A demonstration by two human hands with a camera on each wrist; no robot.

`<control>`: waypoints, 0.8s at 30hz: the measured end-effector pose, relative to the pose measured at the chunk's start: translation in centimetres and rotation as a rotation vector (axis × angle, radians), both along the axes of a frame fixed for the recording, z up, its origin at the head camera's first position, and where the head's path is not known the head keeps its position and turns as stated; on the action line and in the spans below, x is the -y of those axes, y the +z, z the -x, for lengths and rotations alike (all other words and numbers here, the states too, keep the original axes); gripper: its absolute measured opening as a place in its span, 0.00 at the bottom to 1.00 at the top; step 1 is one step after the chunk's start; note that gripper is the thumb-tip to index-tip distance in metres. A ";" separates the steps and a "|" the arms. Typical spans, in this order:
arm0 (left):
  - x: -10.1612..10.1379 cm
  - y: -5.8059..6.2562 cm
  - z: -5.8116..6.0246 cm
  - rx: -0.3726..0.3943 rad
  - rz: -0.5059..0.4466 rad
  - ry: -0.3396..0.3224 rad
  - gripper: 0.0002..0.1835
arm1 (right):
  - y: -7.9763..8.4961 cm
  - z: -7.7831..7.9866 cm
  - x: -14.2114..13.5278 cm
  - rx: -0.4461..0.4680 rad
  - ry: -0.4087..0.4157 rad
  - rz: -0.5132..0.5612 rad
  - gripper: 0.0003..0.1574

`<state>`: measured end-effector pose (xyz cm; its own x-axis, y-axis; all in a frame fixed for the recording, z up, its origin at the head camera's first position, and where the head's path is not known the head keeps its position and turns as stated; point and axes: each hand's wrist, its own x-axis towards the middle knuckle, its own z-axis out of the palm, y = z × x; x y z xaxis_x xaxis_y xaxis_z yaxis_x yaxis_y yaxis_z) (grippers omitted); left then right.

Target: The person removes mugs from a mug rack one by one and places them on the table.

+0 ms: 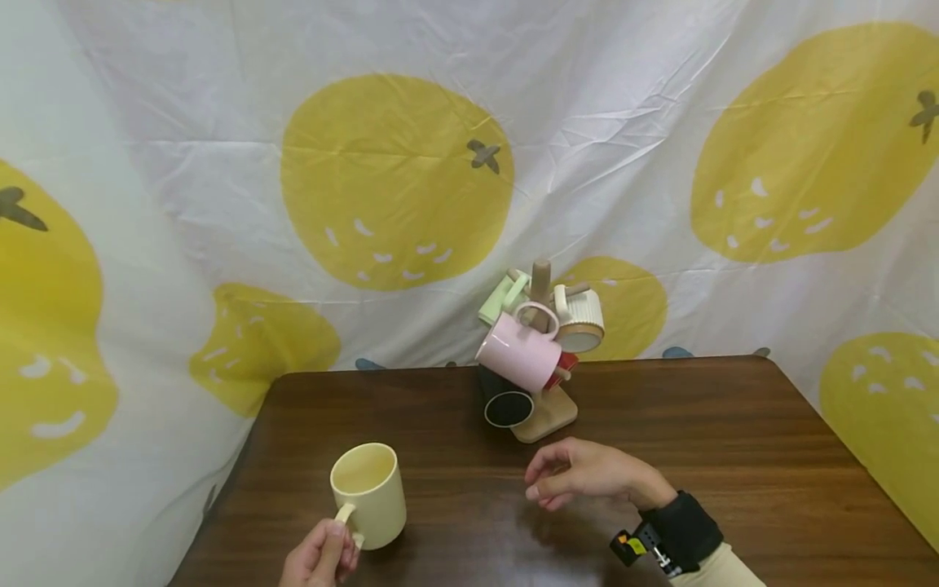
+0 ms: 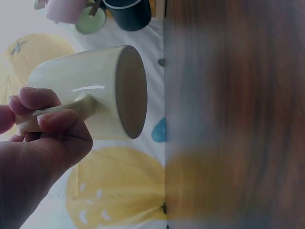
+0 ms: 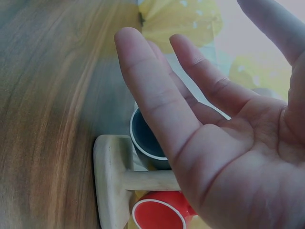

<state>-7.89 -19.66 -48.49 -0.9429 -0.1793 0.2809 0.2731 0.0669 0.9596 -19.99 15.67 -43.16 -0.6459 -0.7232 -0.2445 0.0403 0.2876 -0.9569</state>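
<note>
My left hand (image 1: 323,556) pinches the handle of a pale yellow mug (image 1: 380,505), which is upright with its mouth facing up at the front left of the table. In the left wrist view, thumb and fingers curl round the handle of the same mug (image 2: 90,86). My right hand (image 1: 587,473) hovers over the table's middle with loosely bent fingers and nothing in it. Just behind it stands a wooden mug tree (image 1: 546,416). On the tree hang a pink mug (image 1: 517,350), a black mug (image 1: 506,403), a light green mug (image 1: 502,297), a ribbed white mug (image 1: 581,314) and a red mug (image 3: 159,214).
The dark wooden table (image 1: 697,440) ends at a back edge close to a white cloth (image 1: 587,98) printed with yellow fruit. A black band (image 1: 682,530) with a small device is strapped on my right wrist.
</note>
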 end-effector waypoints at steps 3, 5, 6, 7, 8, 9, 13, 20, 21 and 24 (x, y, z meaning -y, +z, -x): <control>0.5 -0.4 -0.2 0.003 -0.034 0.023 0.17 | -0.1 0.0 0.1 0.008 0.005 0.005 0.20; 0.8 -0.6 -0.2 0.011 -0.049 0.036 0.17 | -0.2 0.1 0.3 0.017 0.006 0.007 0.20; 0.9 -0.7 -0.2 0.014 -0.057 0.041 0.16 | -0.2 0.1 0.3 0.020 0.006 0.009 0.20; 1.0 -0.7 -0.3 0.017 -0.057 0.053 0.16 | -0.2 0.1 0.4 0.025 0.007 0.011 0.20; 1.1 -0.7 -0.3 0.020 -0.060 0.061 0.16 | -0.3 0.1 0.4 0.027 0.008 0.011 0.20; 1.3 -0.7 -0.3 0.021 -0.057 0.072 0.16 | -0.3 0.1 0.4 0.028 0.010 0.011 0.20; 1.7 -0.8 -0.3 0.019 -0.037 0.097 0.16 | -0.3 0.0 0.4 0.027 0.008 0.005 0.19; 2.7 -1.3 -0.5 -0.004 -0.055 0.118 0.18 | -0.4 -0.1 0.1 0.014 -0.010 0.009 0.20; 2.8 -1.4 -0.5 -0.009 -0.057 0.127 0.18 | -0.4 -0.1 0.1 0.014 -0.010 0.010 0.20; 3.2 -1.7 -0.5 -0.045 -0.084 0.139 0.19 | -0.5 -0.1 0.0 0.012 -0.013 0.007 0.19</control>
<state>-7.35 -22.82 -50.18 -0.8943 -0.3317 0.3003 0.3093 0.0267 0.9506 -19.88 15.66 -43.67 -0.6519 -0.7168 -0.2475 0.0556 0.2803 -0.9583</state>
